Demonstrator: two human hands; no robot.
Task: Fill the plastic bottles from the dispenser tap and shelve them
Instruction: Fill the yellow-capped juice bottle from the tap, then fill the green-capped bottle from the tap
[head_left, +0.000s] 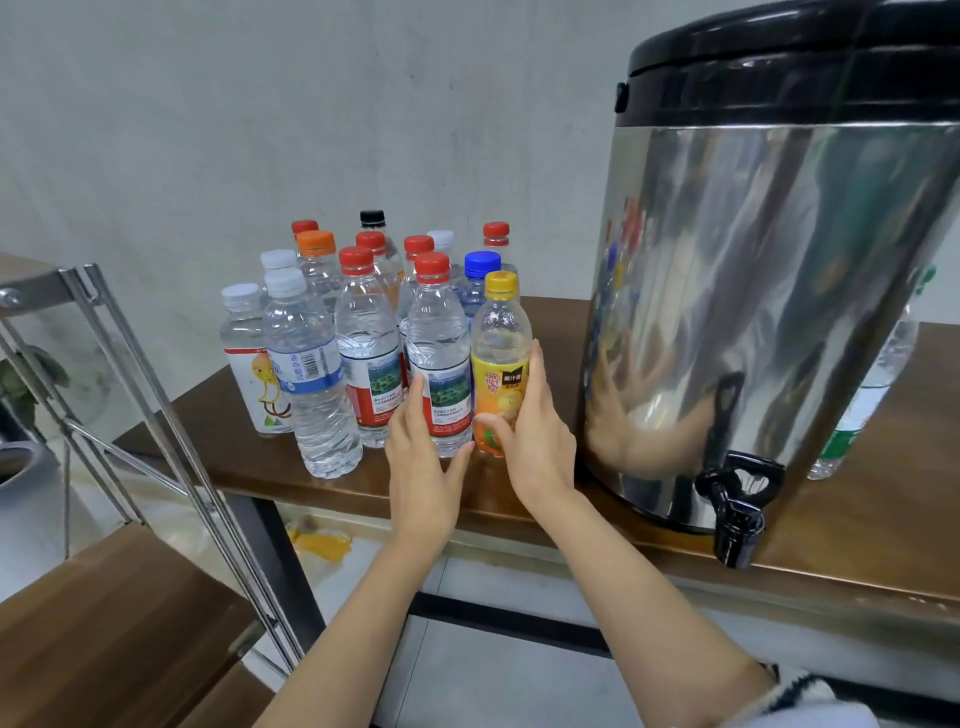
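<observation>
Your left hand (421, 457) grips the red-capped water bottle (439, 332) low on its label, fingers curled round its left side and the thumb against its lower right. Your right hand (540, 441) grips the yellow-capped juice bottle (501, 332), thumb across the front of the orange label and fingers wrapped up its right side. Both bottles stand upright on the brown table (857, 519), long axes vertical and caps pointing up. They touch side by side at the front right of the bottle cluster (363, 332). That cluster is a tight group of clear capped bottles, all upright, with red, white, orange, blue and black caps.

Just to the right of your right hand stands the steel dispenser (769, 291) with its black lid (779, 67). Its black tap (735, 519) sits at the base and hangs over the table's front edge, spout pointing down. A green-labelled bottle (857, 415) shows partly behind the dispenser on the right. At the left is the metal-framed shelf rack (171, 415) with wooden boards, near the table's left end. A patterned sleeve (800, 691) shows at your right forearm.
</observation>
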